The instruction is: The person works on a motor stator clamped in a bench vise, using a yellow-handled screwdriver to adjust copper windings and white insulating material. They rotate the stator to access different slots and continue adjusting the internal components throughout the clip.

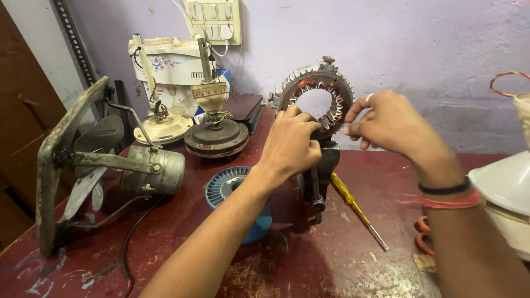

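A ring-shaped motor stator (316, 91) with copper windings stands upright, clamped in a dark bench vise (320, 171) on a worn red table (309, 265). My left hand (291, 144) rests against the lower left of the ring, fingers curled onto it. My right hand (386, 121) pinches at the ring's right inner edge with thumb and fingers; whether it holds a wire is too small to tell. A ring is on one finger, and bands are on the right wrist.
A yellow-handled screwdriver (356, 208) lies right of the vise. A blue round fan part (234, 193) sits under my left forearm. An exhaust fan (105, 165) stands at left, ceiling fan motors (215, 132) behind, white fan housing (505, 187) at right, switchboard (214, 21) on the wall.
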